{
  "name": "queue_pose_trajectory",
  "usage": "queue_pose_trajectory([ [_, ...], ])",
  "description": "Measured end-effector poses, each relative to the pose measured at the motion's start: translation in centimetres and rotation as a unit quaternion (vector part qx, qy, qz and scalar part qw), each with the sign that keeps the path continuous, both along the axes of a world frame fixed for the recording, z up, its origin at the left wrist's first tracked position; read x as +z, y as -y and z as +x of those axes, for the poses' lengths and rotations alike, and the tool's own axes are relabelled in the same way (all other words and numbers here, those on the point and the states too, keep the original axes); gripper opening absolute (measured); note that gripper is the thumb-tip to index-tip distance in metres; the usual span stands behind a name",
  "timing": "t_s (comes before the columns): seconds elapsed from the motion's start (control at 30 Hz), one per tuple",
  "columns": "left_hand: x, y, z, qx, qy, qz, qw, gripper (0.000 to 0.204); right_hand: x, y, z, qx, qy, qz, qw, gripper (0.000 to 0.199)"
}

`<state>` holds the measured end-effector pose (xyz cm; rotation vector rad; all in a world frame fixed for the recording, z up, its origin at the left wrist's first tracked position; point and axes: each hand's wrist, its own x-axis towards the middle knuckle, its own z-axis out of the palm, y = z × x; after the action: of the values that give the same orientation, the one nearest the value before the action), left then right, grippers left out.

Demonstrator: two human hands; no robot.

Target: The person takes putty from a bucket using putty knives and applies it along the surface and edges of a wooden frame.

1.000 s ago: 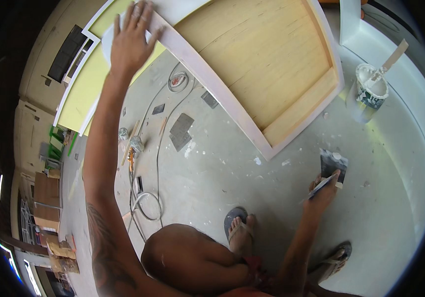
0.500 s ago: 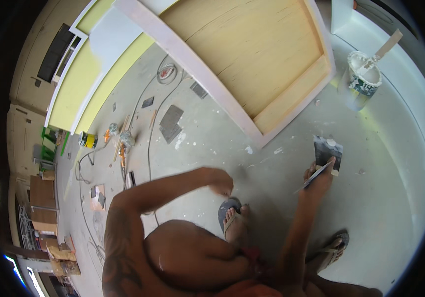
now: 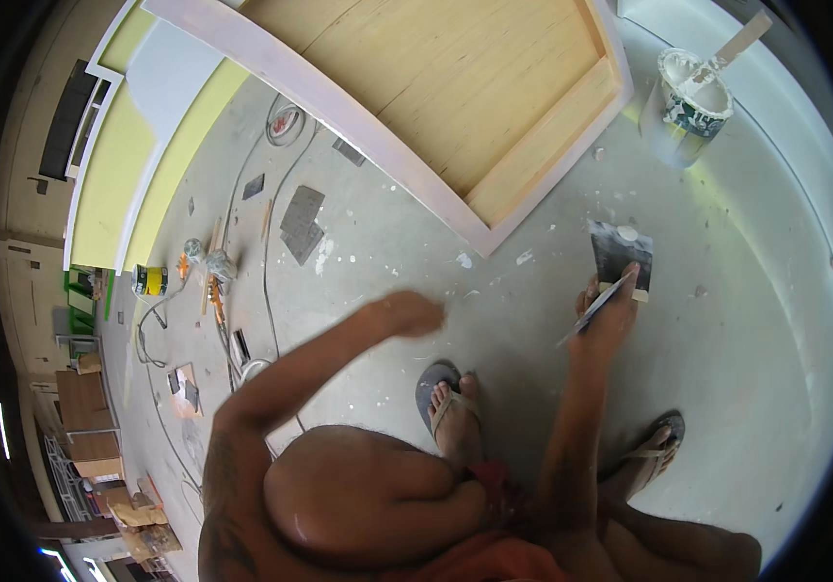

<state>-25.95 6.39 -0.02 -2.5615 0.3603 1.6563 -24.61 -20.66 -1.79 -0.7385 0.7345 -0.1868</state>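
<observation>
My right hand (image 3: 610, 315) is closed around two flat filling tools over the floor. One is a dark, flat putty board (image 3: 622, 250) with a white dab at its far edge; the other is a thin putty scraper (image 3: 593, 312), seen nearly edge-on. My left hand (image 3: 409, 314) hovers above the floor, slightly smeared, its fingers curled under and hidden from view. A large wooden panel (image 3: 455, 107) with a raised, whitish frame lies beyond both hands, its near corner between them. Neither hand touches it.
At the far right stands a putty bucket (image 3: 693, 112) with a stick in it, beside a white curved piece (image 3: 775, 107). Hoses, tools, sandpaper sheets (image 3: 302, 225) and a small yellow-black can (image 3: 151, 280) litter the floor at left. Yellow-white panels (image 3: 106, 184) stand behind.
My left hand has risen away from my foot, farther out over the floor. The right hand keeps its hold on the board and scraper. The whole view has shifted a little.
</observation>
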Motion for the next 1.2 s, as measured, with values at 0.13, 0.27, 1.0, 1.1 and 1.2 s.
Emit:
queue_pose_trajectory([
  [0.13, 0.2, 3.3, -7.1, 0.065, 0.118, -0.325, 0.936, 0.031, -0.2, -0.6, -0.3, 0.000, -0.029, -0.002, 1.000, 0.039],
  [0.27, 2.1, 6.7, -8.1, 0.311, 0.088, -0.320, 0.890, 0.033, -1.5, -2.8, -0.7, 0.078, -0.085, -0.119, 0.986, 0.037],
  [1.0, -4.2, -2.0, -14.2, 0.778, 0.160, -0.553, 0.252, 0.038, -3.9, -10.7, -1.8, 0.363, 0.203, -0.431, 0.801, 0.044],
  [1.1, -5.2, -1.9, -14.3, 0.792, 0.134, -0.540, 0.252, 0.038, -4.3, -11.9, -0.7, 0.339, 0.214, -0.475, 0.783, 0.054],
  [1.2, -6.4, -1.9, -15.8, 0.804, 0.115, -0.518, 0.269, 0.039, -4.5, -14.6, -1.5, 0.311, 0.196, -0.528, 0.766, 0.059],
])
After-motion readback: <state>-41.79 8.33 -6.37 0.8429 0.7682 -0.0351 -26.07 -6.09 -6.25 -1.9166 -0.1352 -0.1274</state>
